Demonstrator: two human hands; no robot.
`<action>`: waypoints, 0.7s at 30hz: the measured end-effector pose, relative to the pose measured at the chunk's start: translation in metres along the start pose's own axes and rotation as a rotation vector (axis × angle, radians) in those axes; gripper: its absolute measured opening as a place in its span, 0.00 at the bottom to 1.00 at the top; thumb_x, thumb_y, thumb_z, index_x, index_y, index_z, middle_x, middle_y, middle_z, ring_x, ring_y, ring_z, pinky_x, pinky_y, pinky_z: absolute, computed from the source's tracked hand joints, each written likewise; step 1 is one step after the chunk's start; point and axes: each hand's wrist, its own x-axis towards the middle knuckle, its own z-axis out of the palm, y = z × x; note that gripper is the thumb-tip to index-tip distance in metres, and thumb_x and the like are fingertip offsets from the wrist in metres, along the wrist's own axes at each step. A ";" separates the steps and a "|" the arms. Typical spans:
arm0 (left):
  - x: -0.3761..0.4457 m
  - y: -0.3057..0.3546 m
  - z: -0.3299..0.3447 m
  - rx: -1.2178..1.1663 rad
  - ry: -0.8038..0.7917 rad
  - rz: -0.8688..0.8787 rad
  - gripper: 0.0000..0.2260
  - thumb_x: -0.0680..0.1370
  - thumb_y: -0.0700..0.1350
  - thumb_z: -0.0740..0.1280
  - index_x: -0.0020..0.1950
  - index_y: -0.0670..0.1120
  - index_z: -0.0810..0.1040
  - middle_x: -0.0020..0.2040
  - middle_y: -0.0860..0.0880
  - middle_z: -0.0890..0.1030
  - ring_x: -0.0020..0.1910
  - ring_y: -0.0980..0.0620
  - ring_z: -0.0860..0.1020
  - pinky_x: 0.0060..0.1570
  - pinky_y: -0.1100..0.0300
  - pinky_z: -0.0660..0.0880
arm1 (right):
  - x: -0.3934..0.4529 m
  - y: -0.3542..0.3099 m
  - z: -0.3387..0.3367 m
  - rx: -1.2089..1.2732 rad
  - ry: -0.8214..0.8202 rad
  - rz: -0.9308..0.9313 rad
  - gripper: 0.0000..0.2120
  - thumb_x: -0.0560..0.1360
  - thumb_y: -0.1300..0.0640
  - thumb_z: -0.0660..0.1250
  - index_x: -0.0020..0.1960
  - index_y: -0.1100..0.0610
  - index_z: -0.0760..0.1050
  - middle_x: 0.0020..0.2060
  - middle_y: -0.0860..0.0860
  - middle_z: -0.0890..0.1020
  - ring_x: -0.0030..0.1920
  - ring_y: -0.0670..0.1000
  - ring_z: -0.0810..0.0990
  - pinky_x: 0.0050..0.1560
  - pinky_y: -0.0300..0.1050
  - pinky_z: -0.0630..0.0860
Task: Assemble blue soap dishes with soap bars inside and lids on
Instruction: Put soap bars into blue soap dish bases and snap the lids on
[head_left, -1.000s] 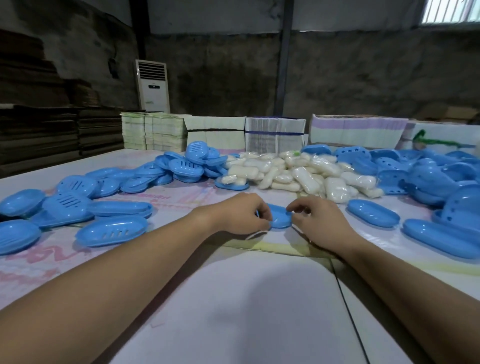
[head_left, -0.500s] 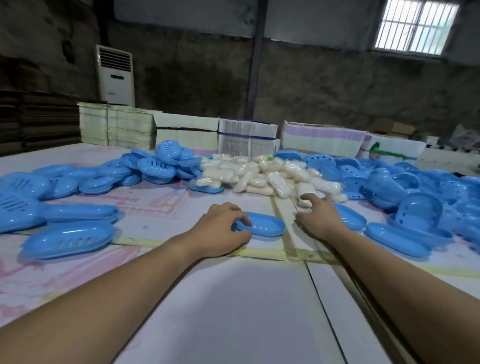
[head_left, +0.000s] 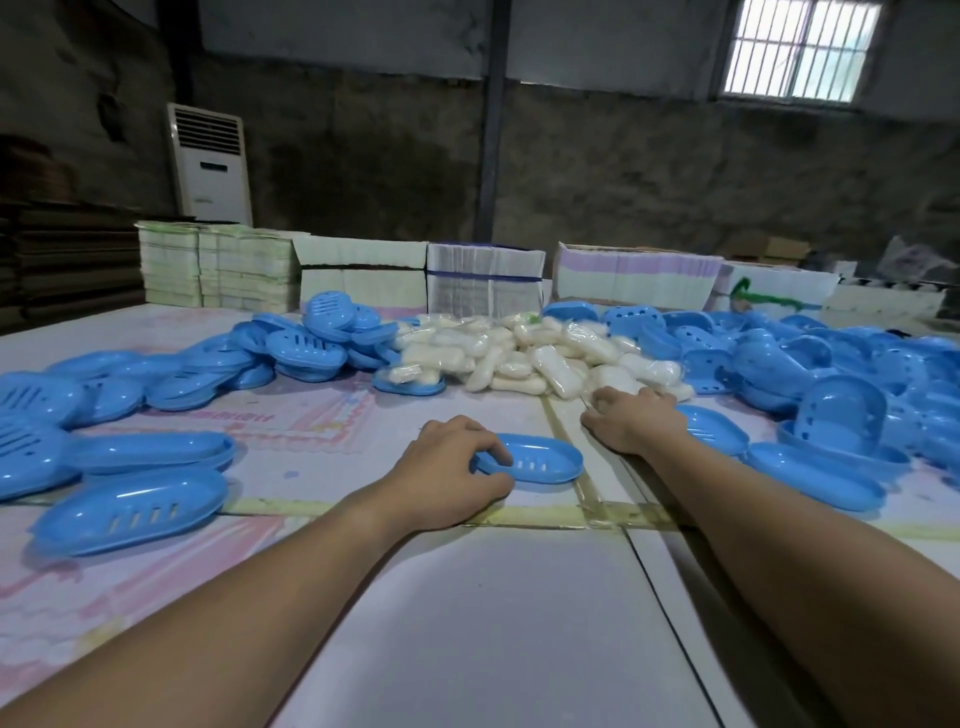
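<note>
Soap dish (head_left: 535, 460), blue and slotted, is held at its near end by the left hand (head_left: 447, 467), fingers and thumb curled round its rim, on the table (head_left: 467, 623). Just beyond the right hand (head_left: 631, 421) a heap of wrapped soap bars (head_left: 524, 353) is piled; that hand's fingertips are curled down at the heap's near edge, and whether a bar is gripped cannot be told. More blue dishes (head_left: 130, 509) are spread left of the left hand, and others (head_left: 841, 415) right of the right hand.
</note>
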 end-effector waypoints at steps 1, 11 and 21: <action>0.000 0.000 0.000 0.001 -0.001 0.002 0.06 0.77 0.52 0.69 0.53 0.61 0.77 0.60 0.58 0.72 0.62 0.54 0.66 0.65 0.57 0.67 | 0.000 0.001 -0.001 -0.006 -0.007 -0.004 0.25 0.75 0.38 0.56 0.71 0.41 0.64 0.68 0.60 0.68 0.69 0.65 0.63 0.63 0.60 0.66; -0.001 0.001 0.000 -0.010 0.004 -0.003 0.06 0.76 0.52 0.70 0.49 0.62 0.77 0.58 0.58 0.73 0.60 0.56 0.67 0.57 0.62 0.65 | -0.027 0.018 0.006 0.100 0.267 -0.233 0.12 0.80 0.45 0.58 0.64 0.41 0.67 0.53 0.57 0.77 0.53 0.59 0.75 0.46 0.51 0.74; 0.003 -0.006 0.002 -0.028 0.026 -0.002 0.11 0.75 0.54 0.72 0.56 0.61 0.77 0.57 0.58 0.74 0.59 0.56 0.69 0.57 0.65 0.69 | -0.044 0.009 -0.013 1.061 0.231 -0.220 0.06 0.77 0.55 0.60 0.51 0.46 0.72 0.39 0.55 0.77 0.35 0.50 0.76 0.30 0.45 0.72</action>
